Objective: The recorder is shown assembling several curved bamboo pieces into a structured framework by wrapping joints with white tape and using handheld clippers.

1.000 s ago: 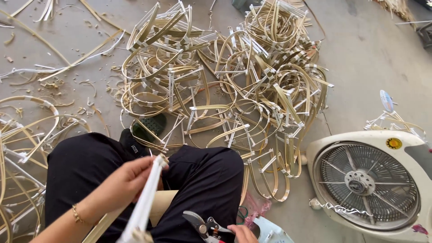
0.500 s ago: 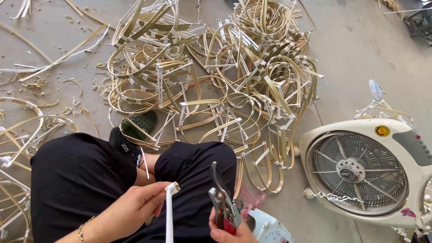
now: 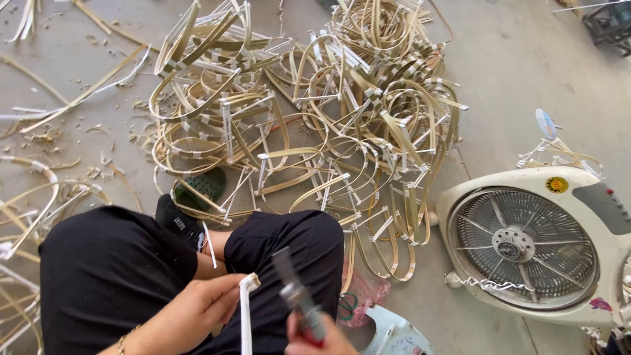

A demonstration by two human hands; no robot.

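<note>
head camera looks steeply down, close above lap (image 3: 197, 276).

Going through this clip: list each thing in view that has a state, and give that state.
Left hand: pinching the top of a white strip.
White strip: upright, end bent over.
Right hand: gripping pliers.
Pliers: raised, blurred; cannot tell whether the jaws are open.
Fan: lying face up on the floor; blades look still.
Bent cane frames: piled loose, tangled.
Sandal: on the floor, partly under the pile.
</note>
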